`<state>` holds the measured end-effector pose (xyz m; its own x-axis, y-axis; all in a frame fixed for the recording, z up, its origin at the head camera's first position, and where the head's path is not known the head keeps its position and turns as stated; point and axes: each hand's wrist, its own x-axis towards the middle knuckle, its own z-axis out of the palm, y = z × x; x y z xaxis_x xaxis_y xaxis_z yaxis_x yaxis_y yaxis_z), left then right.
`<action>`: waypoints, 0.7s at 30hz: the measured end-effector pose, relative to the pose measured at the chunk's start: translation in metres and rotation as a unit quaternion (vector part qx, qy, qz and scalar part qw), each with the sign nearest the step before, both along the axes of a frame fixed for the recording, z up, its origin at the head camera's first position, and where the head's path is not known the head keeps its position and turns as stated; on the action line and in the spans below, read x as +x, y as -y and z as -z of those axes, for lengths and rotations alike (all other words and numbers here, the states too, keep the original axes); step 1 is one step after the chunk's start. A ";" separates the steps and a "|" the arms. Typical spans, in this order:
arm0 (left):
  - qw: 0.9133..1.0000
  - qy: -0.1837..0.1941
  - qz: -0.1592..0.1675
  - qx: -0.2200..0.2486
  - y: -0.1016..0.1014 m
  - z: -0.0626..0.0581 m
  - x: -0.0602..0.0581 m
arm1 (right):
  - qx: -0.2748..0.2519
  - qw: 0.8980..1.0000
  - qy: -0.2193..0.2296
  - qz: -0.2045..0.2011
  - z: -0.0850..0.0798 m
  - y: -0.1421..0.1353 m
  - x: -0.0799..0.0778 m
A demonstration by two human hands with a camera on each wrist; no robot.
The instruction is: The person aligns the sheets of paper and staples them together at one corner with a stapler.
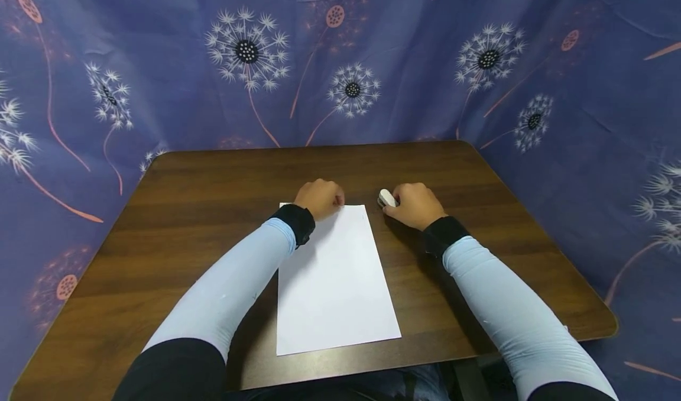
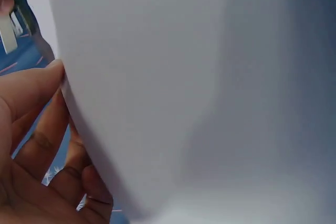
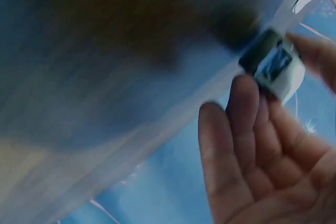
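Note:
A white sheet of paper (image 1: 335, 288) lies on the wooden table in the head view, its long sides running toward the person; whether it is more than one sheet, I cannot tell. My left hand (image 1: 320, 199) pinches its far edge between thumb and fingers, as the left wrist view shows with the paper (image 2: 142, 77) filling most of the picture. To the right of the paper, my right hand (image 1: 417, 206) holds a small white stapler (image 1: 387, 198) just over the table. In the right wrist view, thumb and fingers grip the stapler (image 3: 275, 66), its dark end showing.
The brown wooden table (image 1: 213, 176) has rounded far corners and a near edge close to the person's lap. Behind and beside it hangs a blue cloth (image 1: 393, 46) with dandelion prints.

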<state>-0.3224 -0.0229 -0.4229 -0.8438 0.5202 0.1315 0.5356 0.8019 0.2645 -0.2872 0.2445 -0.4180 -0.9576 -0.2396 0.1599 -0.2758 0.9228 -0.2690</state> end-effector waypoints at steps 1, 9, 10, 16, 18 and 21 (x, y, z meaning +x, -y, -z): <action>1.000 -0.002 0.001 -0.001 0.001 0.001 0.000 | -0.009 1.000 -0.007 0.021 0.002 0.001 -0.002; 1.000 0.002 0.003 -0.010 -0.002 0.003 0.005 | -0.040 0.992 -0.030 0.113 0.007 0.005 -0.012; 1.000 0.003 0.003 -0.011 -0.002 0.002 0.005 | -0.040 0.992 -0.029 0.116 0.006 0.005 -0.012; 1.000 0.008 0.007 -0.025 0.003 -0.003 0.006 | -0.035 0.990 -0.020 0.132 0.005 0.005 -0.013; 1.000 0.006 0.009 -0.025 0.008 -0.005 0.007 | -0.034 0.990 -0.015 0.138 0.004 0.004 -0.012; 1.000 0.002 0.003 -0.024 0.018 -0.008 0.008 | -0.024 0.988 -0.013 0.152 0.003 0.005 -0.009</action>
<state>-0.3148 -0.0411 -0.4148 -0.8411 0.5310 0.1031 0.5396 0.8106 0.2273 -0.2960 0.2396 -0.4206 -0.9794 0.0674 0.1902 0.0052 0.9507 -0.3100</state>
